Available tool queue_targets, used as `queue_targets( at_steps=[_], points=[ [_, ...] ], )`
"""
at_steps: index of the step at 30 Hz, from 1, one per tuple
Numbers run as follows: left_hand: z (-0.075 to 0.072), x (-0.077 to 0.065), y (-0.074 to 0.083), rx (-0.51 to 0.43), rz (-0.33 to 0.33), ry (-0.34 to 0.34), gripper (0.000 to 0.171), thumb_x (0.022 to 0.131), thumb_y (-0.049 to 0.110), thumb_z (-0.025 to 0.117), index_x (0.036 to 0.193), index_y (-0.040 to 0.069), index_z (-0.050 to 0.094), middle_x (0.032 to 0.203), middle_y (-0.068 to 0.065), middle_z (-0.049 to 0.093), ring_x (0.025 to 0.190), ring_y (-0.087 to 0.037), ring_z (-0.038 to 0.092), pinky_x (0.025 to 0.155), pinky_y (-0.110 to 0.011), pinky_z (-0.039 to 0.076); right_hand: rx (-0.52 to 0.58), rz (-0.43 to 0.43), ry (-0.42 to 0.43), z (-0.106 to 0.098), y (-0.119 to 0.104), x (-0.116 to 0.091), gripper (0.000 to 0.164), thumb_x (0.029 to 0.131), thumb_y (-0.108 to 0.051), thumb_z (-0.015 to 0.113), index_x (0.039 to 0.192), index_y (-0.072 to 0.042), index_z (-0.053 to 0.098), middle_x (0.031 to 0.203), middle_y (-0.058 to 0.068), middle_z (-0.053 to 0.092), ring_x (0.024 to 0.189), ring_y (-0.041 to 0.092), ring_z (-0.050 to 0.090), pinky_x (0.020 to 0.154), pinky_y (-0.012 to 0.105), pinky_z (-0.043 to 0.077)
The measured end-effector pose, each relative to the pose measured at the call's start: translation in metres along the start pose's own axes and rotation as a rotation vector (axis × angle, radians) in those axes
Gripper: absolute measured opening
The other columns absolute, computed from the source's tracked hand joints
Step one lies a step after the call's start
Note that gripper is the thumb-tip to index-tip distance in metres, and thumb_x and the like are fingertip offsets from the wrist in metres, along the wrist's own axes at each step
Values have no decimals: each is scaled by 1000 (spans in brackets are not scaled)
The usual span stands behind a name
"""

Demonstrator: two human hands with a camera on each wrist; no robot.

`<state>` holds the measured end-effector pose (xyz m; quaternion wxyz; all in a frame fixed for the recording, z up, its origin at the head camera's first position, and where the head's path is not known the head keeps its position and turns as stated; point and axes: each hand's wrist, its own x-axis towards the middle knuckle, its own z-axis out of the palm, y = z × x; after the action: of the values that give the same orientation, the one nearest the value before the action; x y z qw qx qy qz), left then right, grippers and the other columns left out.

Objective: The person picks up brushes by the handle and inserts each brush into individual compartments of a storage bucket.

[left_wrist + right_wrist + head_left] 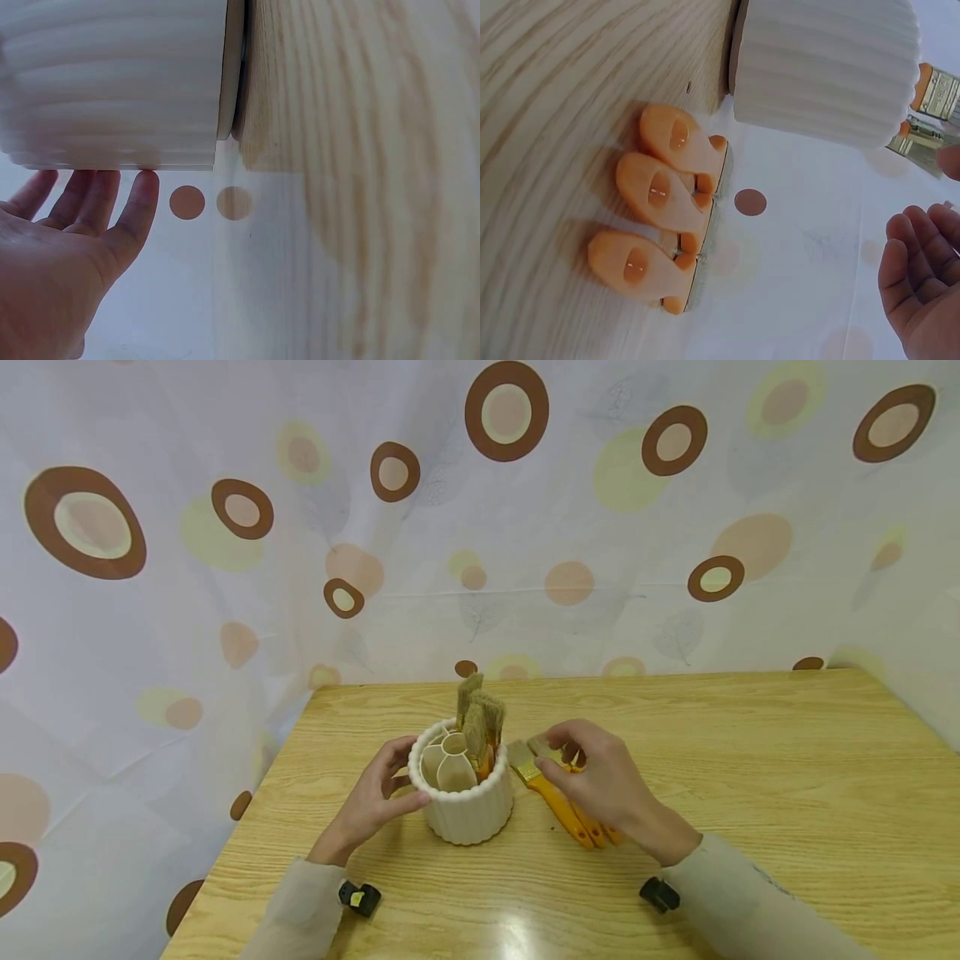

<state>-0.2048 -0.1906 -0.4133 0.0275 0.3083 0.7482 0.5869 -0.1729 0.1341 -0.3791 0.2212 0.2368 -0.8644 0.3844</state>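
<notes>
Paintbrushes on the table (562,808): three, orange-handled, lying side by side on the table (735,760), to the right of the white ribbed holder (468,817) and just beside it.
Long axis: slanting away from me and leftward, handle ends nearest my body, bristles far out and closest to the holder.
Right hand (600,772): much the nearer one, hanging over the far, bristle end of the brushes, thumb and fingers bent loosely with a gap between them; I have hold of nothing with it, and whether a fingertip grazes the bristles I cannot tell.
What a pick-up turns on, as I judge it: the brushes lie beneath and a little left of my palm, so my fingers need to go down across that slanting axis rather than along it.
Left hand (382,785): at the holder's left side, thumb at the near rim and fingertips against the ribbed wall, fingers only gently bent; it touches without clasping.
Brushes in the holder (475,731): bristles up, grouped on the side nearer my right hand, beside the round central tube.
Writing: none I can read on handles, metal bands or holder; my right sleeve (750,893) carries a small dark marking, too indistinct to make out.
</notes>
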Motion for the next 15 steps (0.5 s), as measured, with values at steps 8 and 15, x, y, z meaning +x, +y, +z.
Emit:
queue_targets(
  at_steps=[8,15],
  points=[
    [0,0,-1,-1,-8,-1,66,87,9,69,143,7,34,142,-14,40,128,-32,40,98,-58,35,10,23,34,-5,6,-1,22,83,-19,75,102,-12,64,90,0,62,73,16,55,64,35,49],
    [0,-1,-1,-6,1,2,64,89,8,66,144,6,33,142,-14,40,126,-32,41,98,-57,35,2,35,47,-9,12,-3,22,84,-18,75,102,-10,65,90,1,63,73,15,55,63,32,48]
  ],
)
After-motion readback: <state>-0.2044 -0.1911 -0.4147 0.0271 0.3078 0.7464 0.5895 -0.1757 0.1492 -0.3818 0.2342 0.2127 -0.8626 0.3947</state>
